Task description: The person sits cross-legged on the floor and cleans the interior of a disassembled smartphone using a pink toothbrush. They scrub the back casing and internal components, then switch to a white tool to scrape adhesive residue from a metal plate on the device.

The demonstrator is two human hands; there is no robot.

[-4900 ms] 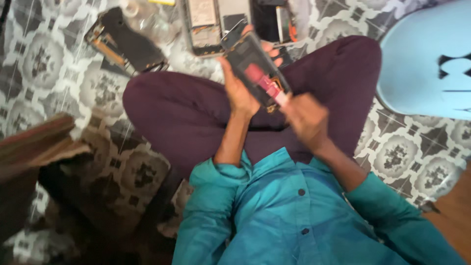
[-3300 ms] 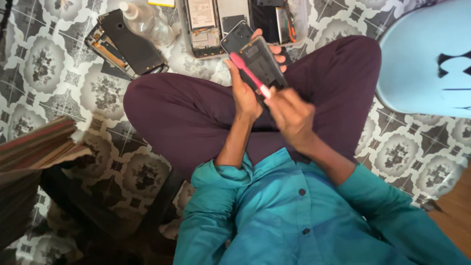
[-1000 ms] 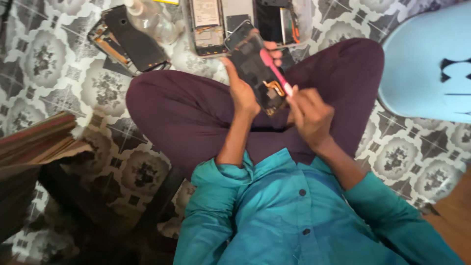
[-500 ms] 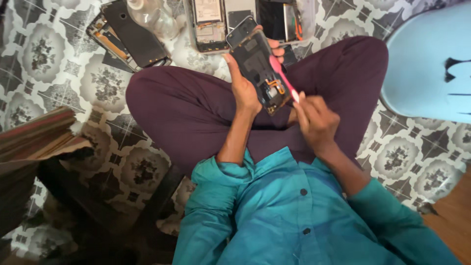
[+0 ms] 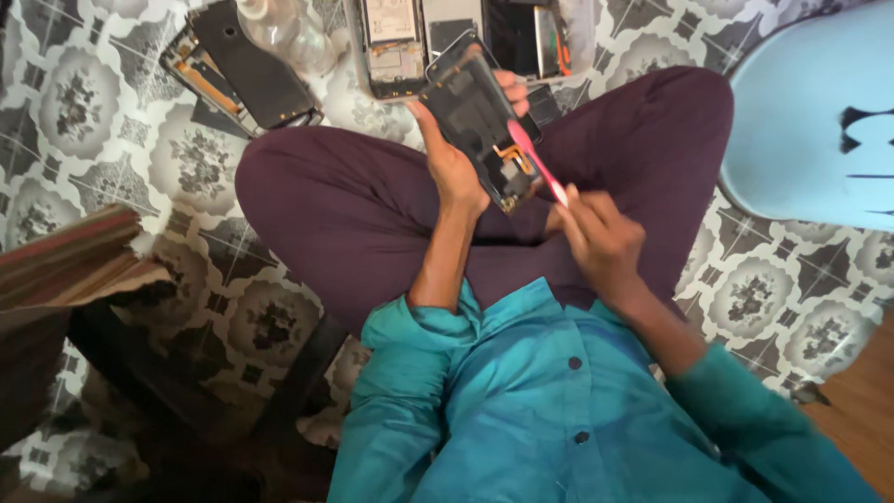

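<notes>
Patterned tile floor (image 5: 84, 102), left hand (image 5: 453, 168) gripping opened phone (image 5: 480, 121), right hand (image 5: 601, 237) pinching pink brush (image 5: 535, 163)

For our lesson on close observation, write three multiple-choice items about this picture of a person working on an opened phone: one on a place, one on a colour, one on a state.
1. Where does the clear bottle lie?
A. On the tiled floor by the dismantled phones
B. On the person's lap
C. On the blue stool

2. What colour is the brush in the right hand?
A. Green
B. Pink
C. White

3. In what state is the phone in the left hand?
A. Closed, screen lit
B. Wrapped in cloth
C. Back cover off, inner parts showing

Answers:
1 A, it lies on the patterned tiles at the top, beside an opened phone.
2 B, its handle shows pink across the phone.
3 C, a board and an orange strip lie exposed at its lower end.
</notes>
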